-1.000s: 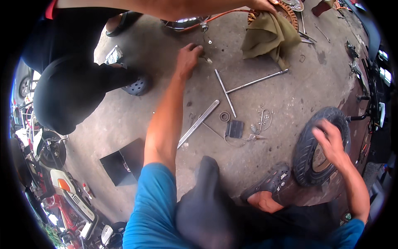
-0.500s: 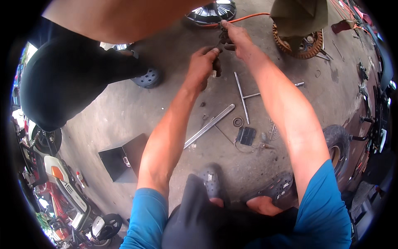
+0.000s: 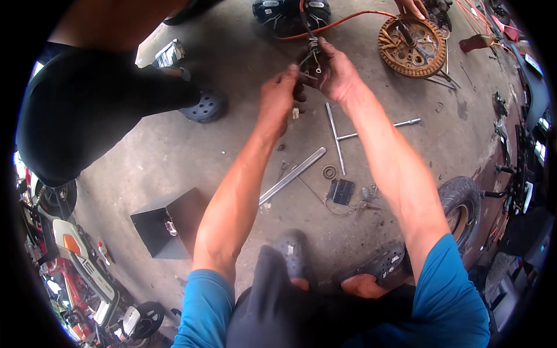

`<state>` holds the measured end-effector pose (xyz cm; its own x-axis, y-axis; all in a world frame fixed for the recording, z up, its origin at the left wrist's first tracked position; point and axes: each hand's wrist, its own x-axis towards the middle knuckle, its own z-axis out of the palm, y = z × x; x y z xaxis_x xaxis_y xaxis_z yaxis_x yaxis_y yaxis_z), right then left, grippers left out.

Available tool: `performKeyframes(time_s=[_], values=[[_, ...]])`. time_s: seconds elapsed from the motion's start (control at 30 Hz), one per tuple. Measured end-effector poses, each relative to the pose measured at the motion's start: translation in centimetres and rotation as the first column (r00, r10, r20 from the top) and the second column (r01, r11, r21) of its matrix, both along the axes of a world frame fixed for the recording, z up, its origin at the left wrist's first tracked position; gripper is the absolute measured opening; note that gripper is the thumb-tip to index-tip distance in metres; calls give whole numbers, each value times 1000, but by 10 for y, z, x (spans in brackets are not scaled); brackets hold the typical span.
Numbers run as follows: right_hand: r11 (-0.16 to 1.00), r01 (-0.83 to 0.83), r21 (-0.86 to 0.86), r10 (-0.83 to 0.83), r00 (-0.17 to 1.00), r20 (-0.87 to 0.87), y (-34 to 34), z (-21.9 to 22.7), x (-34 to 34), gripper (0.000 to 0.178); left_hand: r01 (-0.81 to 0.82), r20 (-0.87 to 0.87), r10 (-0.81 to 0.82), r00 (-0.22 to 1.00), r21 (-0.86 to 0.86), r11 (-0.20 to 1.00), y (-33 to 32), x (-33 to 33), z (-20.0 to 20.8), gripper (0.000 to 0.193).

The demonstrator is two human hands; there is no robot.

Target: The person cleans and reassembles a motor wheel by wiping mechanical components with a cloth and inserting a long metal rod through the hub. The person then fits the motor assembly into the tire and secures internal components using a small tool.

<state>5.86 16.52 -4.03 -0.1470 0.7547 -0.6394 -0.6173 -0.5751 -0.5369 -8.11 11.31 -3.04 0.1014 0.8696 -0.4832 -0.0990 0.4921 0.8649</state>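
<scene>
Both my hands meet over the concrete floor, in front of a black round finned part (image 3: 290,16). My right hand (image 3: 339,72) has its fingers curled round the end of a dark cable (image 3: 313,44). Several thin wires fan out there, a green one among them, and one ends in a ring terminal (image 3: 318,70). Fingers and thumb of my left hand (image 3: 277,95) are pinched together at the wires; exactly which one they grip is hidden. A small pale connector (image 3: 296,112) shows just below that hand.
A T-handle wrench (image 3: 338,138), tyre lever (image 3: 293,176), bearing (image 3: 329,172) and black square module (image 3: 341,191) lie between my arms. Another person's hand (image 3: 413,8) touches a rusty stator (image 3: 411,49). That person's shoe (image 3: 204,107), a black box (image 3: 165,223) and a tyre (image 3: 461,209) stand around.
My right hand has turned, so the wires and ring terminal now show. The olive cloth over the stator has gone from view, and another person's hand appears there.
</scene>
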Motion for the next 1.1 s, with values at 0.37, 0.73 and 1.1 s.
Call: performKeyframes(time_s=[0.37,0.73,1.1], values=[[990,-72,119,79,995,-57,-23,2,13,26,-35,30,32,999,105,994,3,6,17,32],[988,-119,103,133,981,-140,-39,11,13,31,12,360,43,932,-150,989,-21,3,23,29],[965,-196,177,185,980,77,-54,6,11,26,33,278,-3,961,-103,994,-43,1,31,35]])
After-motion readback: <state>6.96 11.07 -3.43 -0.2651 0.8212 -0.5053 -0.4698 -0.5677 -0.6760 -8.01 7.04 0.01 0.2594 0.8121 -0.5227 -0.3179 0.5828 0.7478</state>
